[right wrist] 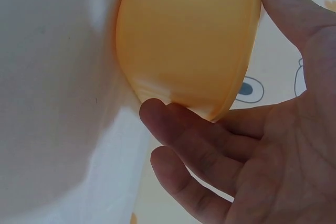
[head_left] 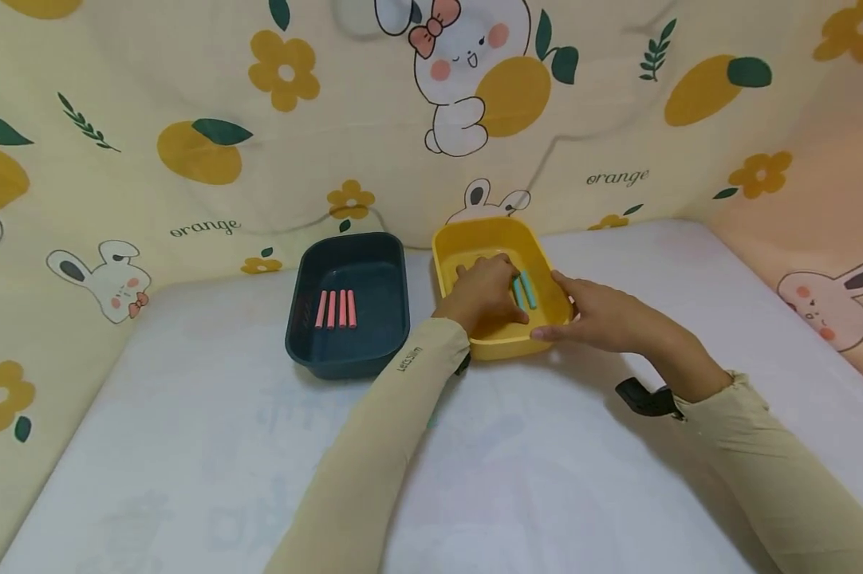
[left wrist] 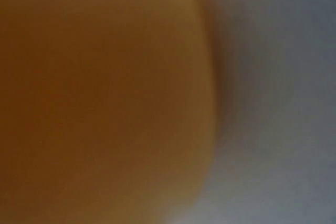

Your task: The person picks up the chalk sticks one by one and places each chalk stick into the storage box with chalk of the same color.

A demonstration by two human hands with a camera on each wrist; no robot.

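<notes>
A yellow tray [head_left: 506,349] stands at the back of the table, with teal chalk-like sticks [head_left: 528,289] lying in it; two of them show. My left hand [head_left: 483,291] reaches down into this tray, right beside the sticks. Its fingertips are partly hidden, so whether it pinches a stick does not show. The left wrist view has only the blurred tray wall [left wrist: 105,98]. With thumb and fingers spread round the near right corner, my right hand [head_left: 597,315] holds the tray. In the right wrist view, its fingers [right wrist: 197,142] rest against the tray's outer wall [right wrist: 184,40].
To the left of the yellow tray stands a dark blue tray [head_left: 367,271] holding several pink sticks [head_left: 342,309] in a row. A white cloth [head_left: 510,478] covers the table. Behind it hangs a patterned curtain [head_left: 374,143].
</notes>
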